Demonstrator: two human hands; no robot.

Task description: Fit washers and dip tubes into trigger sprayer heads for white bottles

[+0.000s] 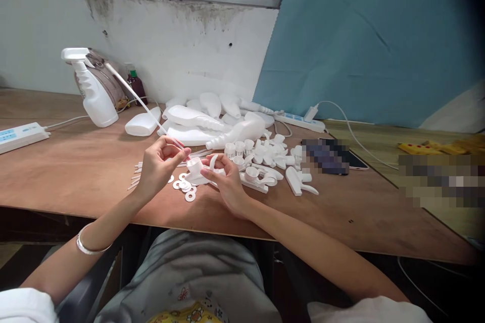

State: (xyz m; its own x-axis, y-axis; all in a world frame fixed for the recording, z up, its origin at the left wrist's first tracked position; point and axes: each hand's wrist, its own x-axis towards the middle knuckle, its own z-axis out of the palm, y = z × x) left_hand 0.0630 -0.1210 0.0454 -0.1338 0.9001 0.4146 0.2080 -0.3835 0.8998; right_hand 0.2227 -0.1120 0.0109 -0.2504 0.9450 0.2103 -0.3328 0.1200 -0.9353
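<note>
My left hand (159, 164) pinches a thin clear plastic tube (138, 99); my right hand (223, 176) grips the white plastic trigger sprayer head (197, 170). The tube could bend or miss, scattering the white washers (185, 187) below.

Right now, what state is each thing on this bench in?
Left hand: pinching a thin clear dip tube.
Right hand: gripping a white plastic trigger sprayer head.
Assembled white spray bottle: upright, head fitted.
Headless white plastic bottles: lying down in a pile.
White flat washer rings: loose on the wooden table.
White power strip: plug inserted.
</note>
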